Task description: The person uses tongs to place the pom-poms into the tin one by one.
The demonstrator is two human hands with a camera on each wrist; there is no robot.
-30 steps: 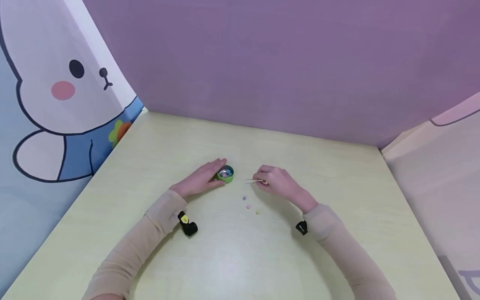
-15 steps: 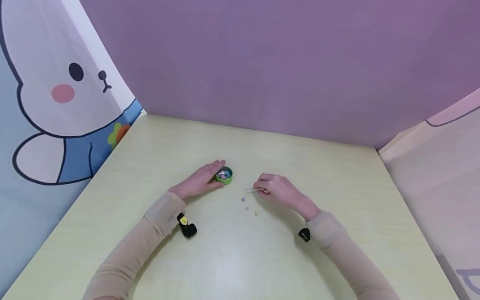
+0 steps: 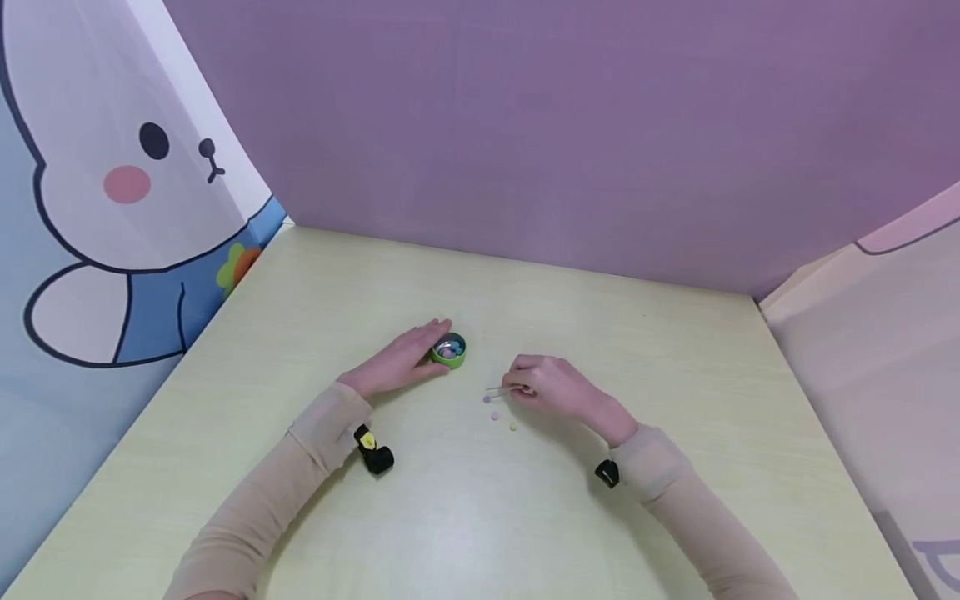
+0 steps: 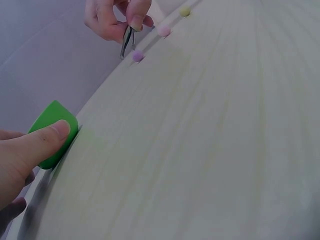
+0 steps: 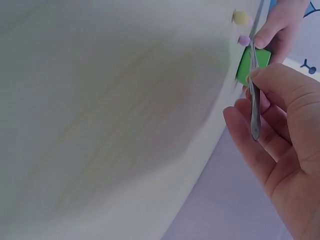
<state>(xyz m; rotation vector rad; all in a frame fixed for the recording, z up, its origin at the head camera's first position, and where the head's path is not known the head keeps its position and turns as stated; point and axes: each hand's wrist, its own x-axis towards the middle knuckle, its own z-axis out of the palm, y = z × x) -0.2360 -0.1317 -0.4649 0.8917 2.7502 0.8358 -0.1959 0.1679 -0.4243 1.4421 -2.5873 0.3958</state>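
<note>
My left hand [image 3: 397,360] holds a small round green dish [image 3: 451,363] between thumb and fingers. Blue and pinkish pieces lie inside its shiny bowl. Across from it, my right hand [image 3: 557,388] pinches metal tweezers [image 5: 255,107] between thumb and fingers, tips pointing left. The tweezer tips stand apart, right at a purple ball [image 4: 138,56] on the table in the left wrist view. Beyond that one come a pink ball [image 4: 164,30] and a yellow ball [image 4: 185,10], spaced out in a line.
The pale wooden table [image 3: 450,517] meets a purple wall panel [image 3: 540,133] at the back. A panel with a cartoon animal [image 3: 90,217] borders the left side, a pale one [image 3: 885,350] the right. Black wrist cameras hang by both sleeves.
My right hand has come toward me and slightly left, bringing the tweezer tips down to the purple ball. The left hand and green dish stay in place.
</note>
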